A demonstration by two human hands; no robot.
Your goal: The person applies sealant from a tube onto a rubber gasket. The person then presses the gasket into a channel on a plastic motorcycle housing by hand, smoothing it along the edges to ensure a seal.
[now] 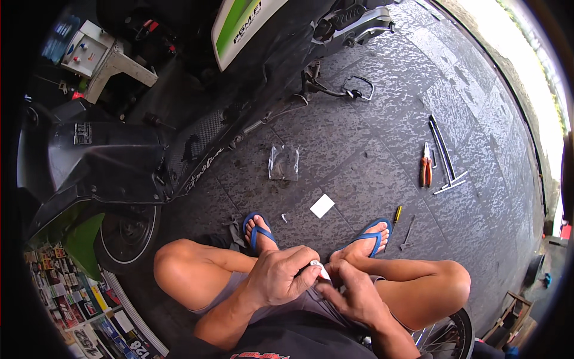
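Above my lap, my left hand [282,276] pinches a small white piece [323,272] between thumb and fingers. It looks like a bit of paper or thin plastic, but its kind is not plain. Close against it, my right hand [357,294] has its fingers curled and its thumb at the lower end of the white piece. Most of what lies between the two hands is hidden by the fingers. On the floor ahead lie a white square card [322,206] and a transparent plastic bag [283,162]. A tiny pale scrap [284,218] rests near my left foot.
A scooter [107,155] with black, green and white panels stands at the left. To the right lie orange-handled pliers [426,169], a T-handle wrench [443,149], a yellow-handled screwdriver [397,214] and a thin metal tool [408,233]. A spoked wheel [457,338] is beside my right leg.
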